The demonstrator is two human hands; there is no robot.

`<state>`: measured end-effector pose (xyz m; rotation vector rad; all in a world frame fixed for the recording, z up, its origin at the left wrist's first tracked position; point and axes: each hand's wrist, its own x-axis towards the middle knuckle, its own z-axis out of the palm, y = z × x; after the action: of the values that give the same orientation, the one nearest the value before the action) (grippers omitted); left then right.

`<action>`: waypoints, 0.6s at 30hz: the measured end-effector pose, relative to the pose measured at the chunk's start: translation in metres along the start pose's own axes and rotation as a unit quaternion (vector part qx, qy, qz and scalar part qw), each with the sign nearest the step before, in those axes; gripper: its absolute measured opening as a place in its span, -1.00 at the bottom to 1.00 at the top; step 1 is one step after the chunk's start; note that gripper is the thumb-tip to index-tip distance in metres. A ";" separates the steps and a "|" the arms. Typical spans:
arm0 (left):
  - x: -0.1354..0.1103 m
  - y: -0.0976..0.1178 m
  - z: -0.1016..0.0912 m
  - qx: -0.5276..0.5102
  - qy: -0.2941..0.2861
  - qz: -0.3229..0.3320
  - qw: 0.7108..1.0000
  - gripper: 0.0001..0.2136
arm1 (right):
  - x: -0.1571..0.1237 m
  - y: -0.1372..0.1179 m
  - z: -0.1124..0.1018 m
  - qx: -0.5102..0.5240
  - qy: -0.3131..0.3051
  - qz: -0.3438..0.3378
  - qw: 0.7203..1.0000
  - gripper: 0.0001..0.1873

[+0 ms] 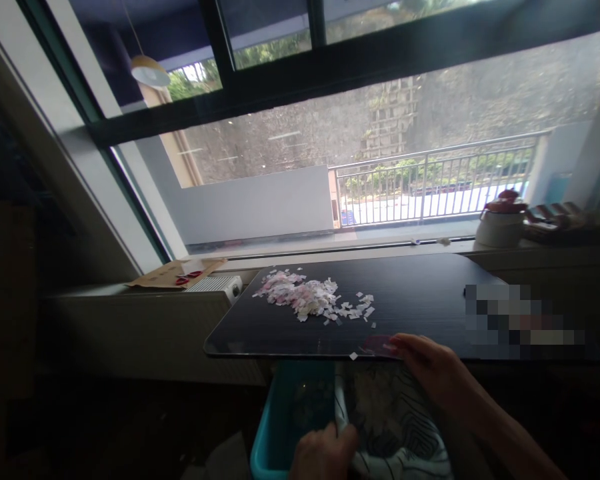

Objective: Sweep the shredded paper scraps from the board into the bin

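Observation:
At the bottom, my left hand [325,450] is closed around the edge of a white cloth with black wavy lines [420,427], which hangs below the tabletop and has pale scraps in its hollow. Whether it is a bag or an apron I cannot tell. My right hand [437,363] pinches a flat, pinkish see-through piece [377,344] at the front edge of the dark tabletop [420,287]. One small white scrap [353,356] lies on that edge beside it. Farther back spreads a pile of small pink and white paper scraps [307,297].
A teal bin [263,443] with scraps inside stands under the table's front edge. Behind the table runs a window sill with a white jar with a red lid [501,223]. Red-handled scissors [189,277] lie on brown paper [155,275] over a radiator [215,287] at left.

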<state>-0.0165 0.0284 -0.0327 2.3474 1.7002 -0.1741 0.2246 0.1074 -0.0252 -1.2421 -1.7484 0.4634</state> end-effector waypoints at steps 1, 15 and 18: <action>-0.001 0.002 -0.004 -0.009 -0.003 -0.005 1.000 -0.71 | 0.004 0.002 -0.004 -0.004 0.015 0.005 1.000 -0.67; -0.012 0.013 -0.016 -0.026 0.032 -0.027 0.999 -0.75 | -0.005 -0.033 0.009 -0.024 -0.056 -0.027 0.998 -0.65; -0.012 0.015 -0.019 -0.022 0.040 -0.018 0.999 -0.79 | -0.011 -0.032 -0.004 -0.035 -0.052 -0.025 0.998 -0.67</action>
<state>-0.0070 0.0184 -0.0097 2.3233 1.7644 -0.0479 0.2111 0.0839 -0.0051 -1.2402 -1.8935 0.4485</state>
